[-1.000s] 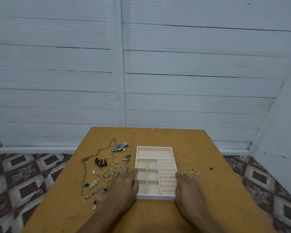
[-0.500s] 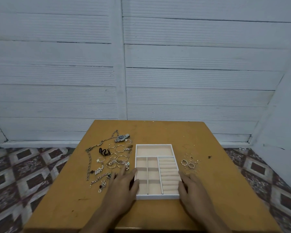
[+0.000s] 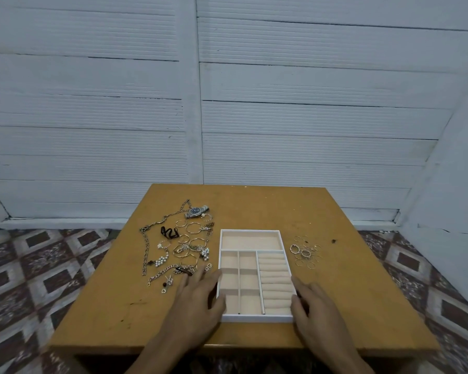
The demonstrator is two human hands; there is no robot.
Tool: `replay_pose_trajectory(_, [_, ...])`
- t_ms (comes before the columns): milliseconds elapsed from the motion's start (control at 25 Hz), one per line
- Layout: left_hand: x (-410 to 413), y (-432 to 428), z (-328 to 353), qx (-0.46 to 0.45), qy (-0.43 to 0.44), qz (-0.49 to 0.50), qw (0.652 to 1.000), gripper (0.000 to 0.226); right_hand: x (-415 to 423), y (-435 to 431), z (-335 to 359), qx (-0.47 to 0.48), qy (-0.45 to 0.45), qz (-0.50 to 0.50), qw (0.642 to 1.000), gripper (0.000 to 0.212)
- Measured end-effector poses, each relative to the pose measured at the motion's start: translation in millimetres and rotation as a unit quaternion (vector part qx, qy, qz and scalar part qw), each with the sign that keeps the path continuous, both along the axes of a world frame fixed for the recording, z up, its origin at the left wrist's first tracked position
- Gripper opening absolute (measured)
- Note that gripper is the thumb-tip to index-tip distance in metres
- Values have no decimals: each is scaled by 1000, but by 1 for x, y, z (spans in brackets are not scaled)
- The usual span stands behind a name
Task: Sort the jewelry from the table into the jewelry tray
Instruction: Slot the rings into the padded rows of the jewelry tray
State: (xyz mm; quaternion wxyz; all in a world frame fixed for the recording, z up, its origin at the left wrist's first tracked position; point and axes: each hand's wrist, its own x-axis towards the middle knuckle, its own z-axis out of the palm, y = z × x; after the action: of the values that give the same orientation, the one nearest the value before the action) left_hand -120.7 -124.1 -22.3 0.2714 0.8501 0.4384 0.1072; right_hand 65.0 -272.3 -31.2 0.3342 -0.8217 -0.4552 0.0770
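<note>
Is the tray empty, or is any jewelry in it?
Empty: every compartment of the tray shows bare lining; jewelry lies on the table beside it.

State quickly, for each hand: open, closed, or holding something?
Left hand: open, resting against the left wall of the jewelry tray.
Right hand: open, resting against the tray's right wall, holding nothing.

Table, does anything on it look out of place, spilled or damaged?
Nothing spilled or broken. The tray sits flat and empty; jewelry lies left of it, rings right. Only a dark speck beyond the rings and some scuffs mark the table.
</note>
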Motion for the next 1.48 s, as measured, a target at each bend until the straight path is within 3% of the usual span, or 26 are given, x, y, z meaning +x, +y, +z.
replay_pose_trajectory(440, [-1, -2, -5, 0, 5, 2, 1000, 58, 0, -4, -2, 2, 6, 1, 1000, 44])
replay_pose_trajectory(680, [14, 4, 1, 82, -40, -26, 995, 50, 9, 1, 6, 8, 30, 3, 1000, 34])
replay_pose_trajectory(880, [64, 3, 15, 113, -57, -90, 988, 35, 39, 16, 6, 0, 19, -54, 998, 33])
replay_pose_trajectory(1080, [139, -3, 17, 143, -2, -168, 975, 34, 76, 31, 4, -15, -14, -103, 994, 31])
replay_pose_trajectory(1280, [195, 4, 16, 168, 91, -172, 966, 34, 98, 42, 2, -21, 7, -98, 995, 8])
replay_pose_trajectory(1480, [209, 6, 9, 162, 123, -163, 965, 29, 109, 44, -3, -30, 25, -92, 995, 14])
